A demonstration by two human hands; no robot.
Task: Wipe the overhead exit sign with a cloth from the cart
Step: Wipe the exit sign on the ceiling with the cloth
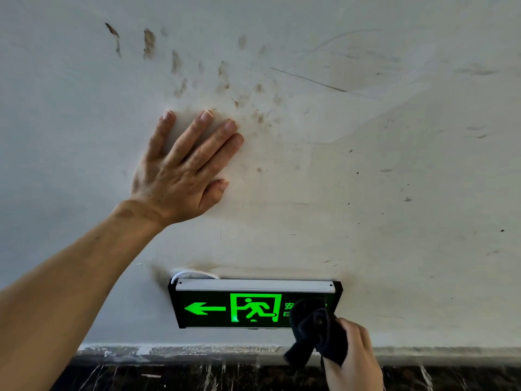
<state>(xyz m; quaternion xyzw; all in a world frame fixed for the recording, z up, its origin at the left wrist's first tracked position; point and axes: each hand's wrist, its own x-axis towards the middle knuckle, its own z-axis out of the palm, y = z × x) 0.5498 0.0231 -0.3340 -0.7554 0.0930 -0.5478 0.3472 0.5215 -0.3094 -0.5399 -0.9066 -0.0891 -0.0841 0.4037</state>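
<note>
Overhead, the lit sign [242,304] hangs from the ceiling [366,165]. Right hand [356,359] fingers bunch a soft, limp cloth [315,331] against its right end, probably touching. Left hand [183,167] lies flat, empty, bracing.

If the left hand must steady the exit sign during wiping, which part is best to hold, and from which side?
Probably the left end cap of the exit sign, approached from the left. The right hand presses the dark cloth on the right part, so the left end is free. Avoid the white cable looping above that corner. The left hand lies flat on the wall now.
</note>
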